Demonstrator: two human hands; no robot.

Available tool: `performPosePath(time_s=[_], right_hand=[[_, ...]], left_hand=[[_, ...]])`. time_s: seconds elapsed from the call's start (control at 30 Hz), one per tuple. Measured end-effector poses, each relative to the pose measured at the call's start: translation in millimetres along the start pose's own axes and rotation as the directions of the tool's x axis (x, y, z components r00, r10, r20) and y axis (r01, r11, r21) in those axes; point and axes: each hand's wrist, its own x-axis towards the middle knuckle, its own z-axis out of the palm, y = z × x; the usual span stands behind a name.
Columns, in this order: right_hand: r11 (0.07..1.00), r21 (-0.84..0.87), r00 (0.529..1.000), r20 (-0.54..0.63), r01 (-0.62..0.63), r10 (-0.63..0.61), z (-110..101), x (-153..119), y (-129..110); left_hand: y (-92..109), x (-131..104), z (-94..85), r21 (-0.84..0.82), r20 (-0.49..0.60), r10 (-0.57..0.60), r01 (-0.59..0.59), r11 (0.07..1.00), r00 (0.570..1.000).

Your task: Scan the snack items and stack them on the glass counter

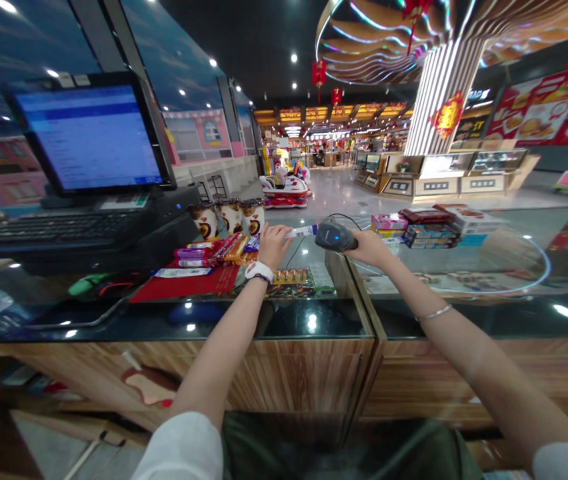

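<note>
While the right hand (370, 248) has its grip closed around the handle of a dark scanner (334, 237), the left hand (273, 243) pinches a slim white-and-blue packet (305, 231) by its near end, the far end pointing at the scanner's head. From where I stand, that pinch looks narrow and light; to do this well, I'd leave the printed face uncovered, hold it flat and square to the scanner, and let neither wrist wobble. A little air between the two would probably help, though I can't tell whether they touch. Just beyond the left hand, three patterned cups (231, 217) stand in a row, with wrapped snacks (209, 253) lying in front of them, near a red sheet (189, 285). The glossy tabletop (314, 320) throws back the ceiling lights, so glare may bother the reading. Stacked boxes (429, 233) sit off to the right, a lit monitor (91, 137) and keyboard (59, 225) to the left. Past them I see a kiddie ride (287, 187), a ribbed column (441, 93) and display counters (429, 177)
</note>
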Motion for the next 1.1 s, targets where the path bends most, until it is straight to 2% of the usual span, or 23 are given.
performPosePath(time_s=[0.4,0.63,0.77,0.93,1.1], right_hand=[[1.0,-0.005,0.995,0.097,0.007,-0.007,-8,-1,-7],[1.0,0.018,0.995,0.095,0.022,-0.023,-7,-3,-9],[0.982,0.123,0.988,0.031,0.146,-0.151,-2,-3,-7],[0.886,0.264,0.924,-0.084,0.381,-0.372,10,1,-2],[0.865,0.219,0.89,-0.039,0.451,-0.454,23,2,0]], left_hand=[[2,0,-3.3,0.015,0.036,-0.032,0.031,0.999,0.999],[3,0,-3.8,0.019,0.039,-0.042,0.041,0.999,0.998],[2,0,-2.5,0.017,0.03,-0.033,0.032,0.999,0.999],[2,0,-1.8,0.024,0.027,-0.031,0.03,0.999,0.999],[2,0,-2.1,0.019,0.024,-0.038,0.037,0.999,0.999]])
